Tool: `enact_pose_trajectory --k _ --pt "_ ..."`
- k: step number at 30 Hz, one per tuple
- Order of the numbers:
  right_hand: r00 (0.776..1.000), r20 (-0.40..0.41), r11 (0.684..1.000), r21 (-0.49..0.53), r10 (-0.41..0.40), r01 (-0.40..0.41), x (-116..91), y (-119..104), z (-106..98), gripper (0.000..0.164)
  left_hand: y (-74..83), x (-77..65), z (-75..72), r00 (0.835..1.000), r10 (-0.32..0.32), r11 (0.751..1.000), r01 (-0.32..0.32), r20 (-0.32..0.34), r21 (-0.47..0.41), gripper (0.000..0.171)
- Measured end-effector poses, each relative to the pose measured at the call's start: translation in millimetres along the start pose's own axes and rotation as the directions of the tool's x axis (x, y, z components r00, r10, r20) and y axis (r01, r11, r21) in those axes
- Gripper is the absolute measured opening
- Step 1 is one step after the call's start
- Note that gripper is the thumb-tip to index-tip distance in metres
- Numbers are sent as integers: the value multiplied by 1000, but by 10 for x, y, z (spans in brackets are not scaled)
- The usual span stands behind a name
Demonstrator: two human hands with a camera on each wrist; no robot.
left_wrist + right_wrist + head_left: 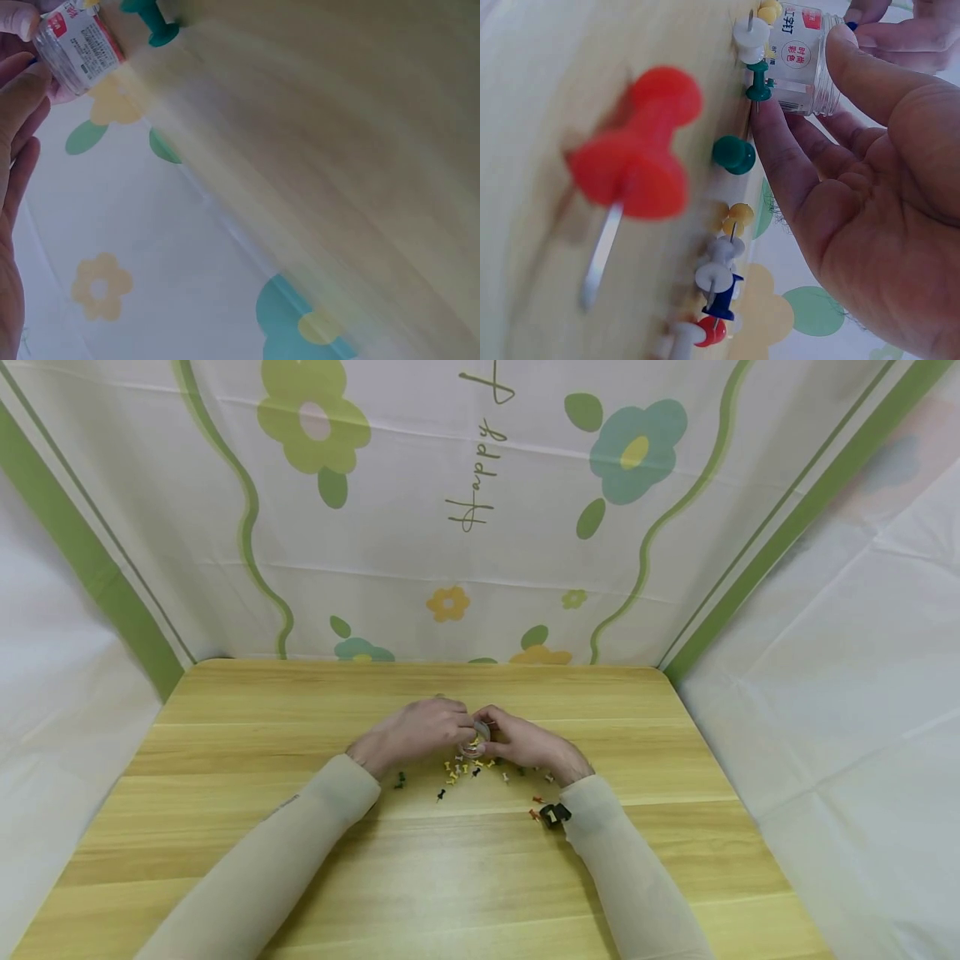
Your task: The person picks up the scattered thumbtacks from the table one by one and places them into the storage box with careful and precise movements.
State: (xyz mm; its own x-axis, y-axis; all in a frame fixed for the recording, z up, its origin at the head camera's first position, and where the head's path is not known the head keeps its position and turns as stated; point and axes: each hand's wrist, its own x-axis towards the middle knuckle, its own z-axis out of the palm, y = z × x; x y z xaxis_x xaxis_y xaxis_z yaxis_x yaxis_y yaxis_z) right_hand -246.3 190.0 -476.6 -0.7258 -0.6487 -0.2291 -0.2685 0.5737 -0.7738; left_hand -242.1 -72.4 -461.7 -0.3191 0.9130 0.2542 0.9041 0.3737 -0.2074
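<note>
A small clear jar [799, 64] with a printed label stands on the table, a few push pins inside it. My right hand [531, 745] grips it, thumb at the threaded rim and fingers around the side. At the jar's mouth, my left hand [423, 728] pinches a blue push pin [851, 26] between thumb and fingertips. Most of that pin is hidden by the fingers. Loose yellow push pins [452, 778] lie just in front of the jar. A green push pin [154, 21] shows large in the left wrist view.
Several more pins are scattered on the wooden table [435, 877]: dark green ones [400, 781] by the left wrist, a dark one [440, 795] nearer me, and red ones [534, 815] by the right sleeve. A flowered cloth [405, 527] hangs behind the table's far edge.
</note>
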Motion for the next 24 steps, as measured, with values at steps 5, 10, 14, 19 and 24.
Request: enact_pose_trajectory --k 5,10,14,19,24 --pt "1000 0 1000 9 -1 1 3 4 -1 49 -9 14 21 999 -25 1000 24 38 11 15" --pt "1000 -10 1000 -6 5 -5 -7 2 -1 49 -5 -19 -11 998 -30 1000 30 49 1 16" --pt "999 -19 999 -43 28 -29 -7 3 -3 48 9 -92 -74 998 -7 1000 6 57 25 19" --pt "999 -18 999 -31 31 -32 7 4 -3 48 35 -228 -146 998 18 999 -21 61 44 24" --pt "999 -16 999 -28 30 -31 11 4 4 48 41 -387 -168 995 54 997 -59 78 52 22"
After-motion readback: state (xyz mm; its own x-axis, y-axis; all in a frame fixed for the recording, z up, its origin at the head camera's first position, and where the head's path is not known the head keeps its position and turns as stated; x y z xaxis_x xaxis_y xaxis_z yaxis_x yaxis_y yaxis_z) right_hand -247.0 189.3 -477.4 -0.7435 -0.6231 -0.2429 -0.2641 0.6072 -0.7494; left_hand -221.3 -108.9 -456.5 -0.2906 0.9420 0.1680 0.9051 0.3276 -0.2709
